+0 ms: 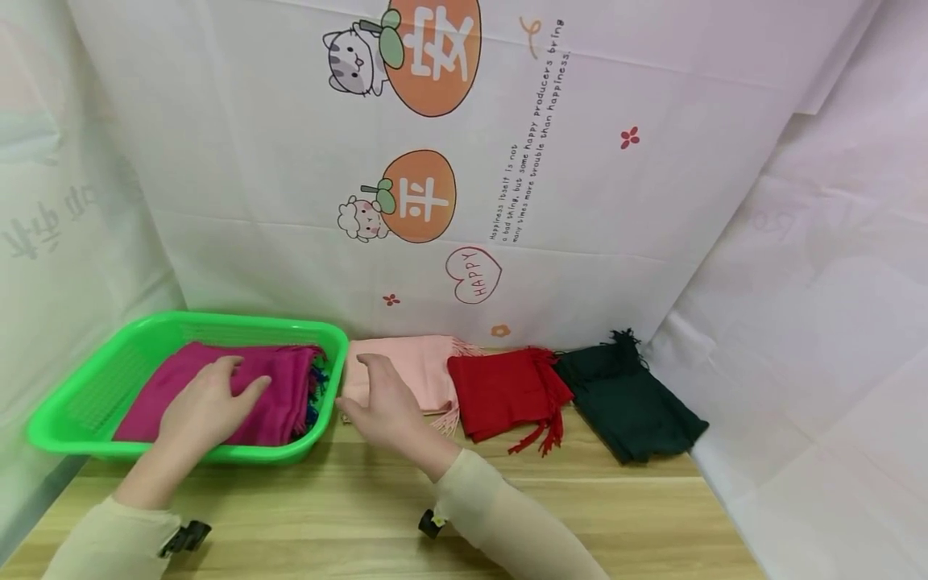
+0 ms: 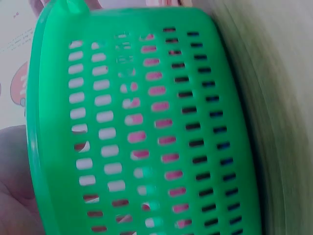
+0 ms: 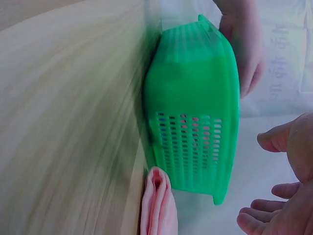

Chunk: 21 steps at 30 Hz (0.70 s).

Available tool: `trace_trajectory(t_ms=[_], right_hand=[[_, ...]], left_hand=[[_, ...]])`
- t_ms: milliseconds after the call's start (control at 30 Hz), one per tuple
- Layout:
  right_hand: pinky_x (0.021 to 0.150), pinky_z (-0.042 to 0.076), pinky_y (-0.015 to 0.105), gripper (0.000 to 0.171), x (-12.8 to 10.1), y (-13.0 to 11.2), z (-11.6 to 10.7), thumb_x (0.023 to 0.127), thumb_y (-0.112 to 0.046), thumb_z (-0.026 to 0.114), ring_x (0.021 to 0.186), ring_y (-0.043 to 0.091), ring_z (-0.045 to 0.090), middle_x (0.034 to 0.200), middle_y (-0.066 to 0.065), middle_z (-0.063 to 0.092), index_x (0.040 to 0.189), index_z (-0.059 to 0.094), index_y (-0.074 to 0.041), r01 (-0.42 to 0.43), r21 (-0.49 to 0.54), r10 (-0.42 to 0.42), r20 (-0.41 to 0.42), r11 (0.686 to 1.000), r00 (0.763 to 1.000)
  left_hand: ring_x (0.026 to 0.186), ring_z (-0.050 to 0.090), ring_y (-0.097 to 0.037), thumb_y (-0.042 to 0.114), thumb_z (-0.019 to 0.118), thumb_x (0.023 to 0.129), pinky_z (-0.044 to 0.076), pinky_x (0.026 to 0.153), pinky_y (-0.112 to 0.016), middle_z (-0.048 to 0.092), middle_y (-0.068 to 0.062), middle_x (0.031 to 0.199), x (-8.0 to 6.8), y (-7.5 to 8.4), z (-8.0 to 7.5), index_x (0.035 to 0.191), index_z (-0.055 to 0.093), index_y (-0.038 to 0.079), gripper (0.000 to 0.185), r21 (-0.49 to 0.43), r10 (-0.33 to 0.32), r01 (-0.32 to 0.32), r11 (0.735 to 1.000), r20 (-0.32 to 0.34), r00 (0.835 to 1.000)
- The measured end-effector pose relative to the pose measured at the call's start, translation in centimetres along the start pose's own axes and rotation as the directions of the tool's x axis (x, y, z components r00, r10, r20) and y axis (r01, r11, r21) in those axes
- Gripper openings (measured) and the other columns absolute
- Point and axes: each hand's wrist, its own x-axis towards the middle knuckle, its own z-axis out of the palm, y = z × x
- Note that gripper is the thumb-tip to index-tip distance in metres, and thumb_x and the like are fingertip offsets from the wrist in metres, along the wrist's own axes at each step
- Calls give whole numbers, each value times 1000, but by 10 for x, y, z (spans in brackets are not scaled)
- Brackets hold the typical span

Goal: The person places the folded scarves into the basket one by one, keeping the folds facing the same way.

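Note:
A folded magenta scarf (image 1: 286, 387) lies in the green plastic basket (image 1: 283, 453), with dark blue fringe showing at its right end. Over the basket hovers my left hand (image 1: 203, 407), fingers loosely bent and holding nothing. My right hand (image 1: 391, 409), thumb and fingers spread apart, is just right of the basket, in front of the folded pink scarf (image 1: 416, 366); it holds nothing either. The right wrist view shows the right hand (image 3: 293, 181) apart from the basket (image 3: 190, 83). In the left wrist view, the slotted basket wall (image 2: 54, 98) hides most of the left hand (image 2: 14, 181).
Right of the pink scarf lie a folded red scarf (image 1: 500, 391) with fringe and a dark green scarf (image 1: 631, 403). They rest along the back of the wooden table (image 1: 348, 515). White printed cloth (image 1: 580, 266) hangs behind and at both sides.

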Motion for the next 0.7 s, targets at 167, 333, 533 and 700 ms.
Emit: trace_trajectory(t_ms=[167, 333, 533, 700], right_hand=[[124, 46, 43, 72, -6, 13, -13, 106, -33, 76, 148, 25, 55, 163, 11, 53, 164, 45, -4, -18, 35, 19, -16, 999, 1000], [122, 48, 47, 74, -13, 26, -23, 106, -33, 77, 147, 29, 56, 163, 13, 52, 164, 44, -2, -34, 49, 36, -37, 998, 999], [121, 50, 48, 74, -21, 40, -34, 105, -32, 78, 146, 31, 56, 162, 13, 52, 163, 44, -2, -58, 31, 59, -46, 998, 997], [119, 51, 51, 75, -26, 53, -44, 104, -32, 79, 146, 32, 56, 162, 14, 53, 163, 44, -2, -87, 50, 90, -61, 995, 994]], left_hand=[[134, 54, -63, 58, 57, 113, 54, 94, -76, 50, -43, 154, -1, 10, 6, 157, 43, -16, 88, -7, 12, -12, 1000, -2, 1000], [135, 56, -60, 56, 60, 112, 54, 96, -74, 53, -40, 153, -2, 27, 14, 158, 44, -15, 86, -24, 36, -36, 999, -13, 999], [135, 57, -57, 51, 64, 112, 54, 99, -73, 56, -38, 151, -3, 45, 26, 157, 47, -14, 81, -24, 68, -69, 997, -32, 997], [129, 62, -53, 47, 66, 111, 56, 96, -70, 59, -36, 147, -3, 57, 34, 154, 51, -12, 75, -27, 103, -105, 994, -59, 993]])
